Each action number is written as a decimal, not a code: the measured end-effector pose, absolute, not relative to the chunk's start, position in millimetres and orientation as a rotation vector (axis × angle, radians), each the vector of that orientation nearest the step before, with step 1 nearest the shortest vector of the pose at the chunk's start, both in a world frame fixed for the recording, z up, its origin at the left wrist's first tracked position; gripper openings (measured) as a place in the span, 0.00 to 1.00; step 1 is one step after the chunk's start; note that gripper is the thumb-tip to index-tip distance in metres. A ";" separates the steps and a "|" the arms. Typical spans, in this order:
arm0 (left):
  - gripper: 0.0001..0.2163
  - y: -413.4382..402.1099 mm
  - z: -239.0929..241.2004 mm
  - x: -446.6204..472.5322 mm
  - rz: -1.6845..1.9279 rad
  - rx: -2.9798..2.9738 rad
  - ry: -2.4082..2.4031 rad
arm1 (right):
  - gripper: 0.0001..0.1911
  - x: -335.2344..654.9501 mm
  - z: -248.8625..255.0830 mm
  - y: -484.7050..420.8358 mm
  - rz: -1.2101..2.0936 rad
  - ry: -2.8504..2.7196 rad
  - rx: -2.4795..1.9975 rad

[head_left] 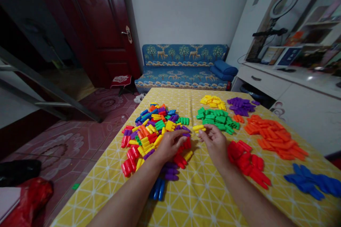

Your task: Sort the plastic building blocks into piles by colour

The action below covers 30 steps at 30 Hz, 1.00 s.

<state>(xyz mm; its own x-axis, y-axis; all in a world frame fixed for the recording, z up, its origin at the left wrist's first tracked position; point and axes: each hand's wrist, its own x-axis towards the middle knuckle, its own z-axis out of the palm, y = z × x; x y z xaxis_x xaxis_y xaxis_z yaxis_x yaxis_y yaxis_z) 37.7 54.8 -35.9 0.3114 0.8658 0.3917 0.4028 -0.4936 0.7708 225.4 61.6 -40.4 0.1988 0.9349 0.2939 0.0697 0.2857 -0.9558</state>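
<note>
My right hand [214, 143] pinches a yellow plastic building piece [198, 127] between thumb and fingers, raised a little over the table. My left hand [170, 145] reaches over the right part of a mixed-colour pile of building pieces [146, 140], fingers stretched out and apart from the thumb. Just beneath it lie red pieces [181, 160]; whether the fingers touch them I cannot tell. Purple pieces [171, 172] and blue pieces [159, 188] are close to the left wrist, partly hidden by the forearm.
Single-colour heaps lie on the right: yellow [213, 101], purple [241, 106], green [217, 117], orange [277, 136], red [249, 163] and blue [313, 181]. A yellow patterned cloth [197, 198] covers the table. Beyond stands a blue sofa [183, 71], with a white cabinet [301, 103] to the right.
</note>
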 end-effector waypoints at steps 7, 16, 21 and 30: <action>0.11 55.1 -36.3 36.5 1.036 2.076 1.124 | 0.10 283.3 -5.5 196.7 0.706 -1.084 -1.404; 0.10 55.7 -33.5 37.9 1.032 2.074 1.103 | 0.13 296.1 -18.4 248.8 0.506 -1.084 -1.490; 0.10 55.9 -33.0 38.7 1.031 2.093 1.100 | 0.17 258.0 -23.4 178.2 0.642 -1.322 -1.136; 0.12 53.6 -34.1 34.8 1.336 2.330 1.363 | 0.23 200.8 -73.7 46.1 0.836 -1.442 -1.209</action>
<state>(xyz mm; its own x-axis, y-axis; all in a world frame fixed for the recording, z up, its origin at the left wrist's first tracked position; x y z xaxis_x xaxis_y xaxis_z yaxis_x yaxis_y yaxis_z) 34.8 53.6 -34.1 0.2006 0.7546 0.6247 0.6400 -0.5837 0.4996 200.8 46.1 -73.7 0.0368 0.9626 0.2683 0.2452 0.2515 -0.9363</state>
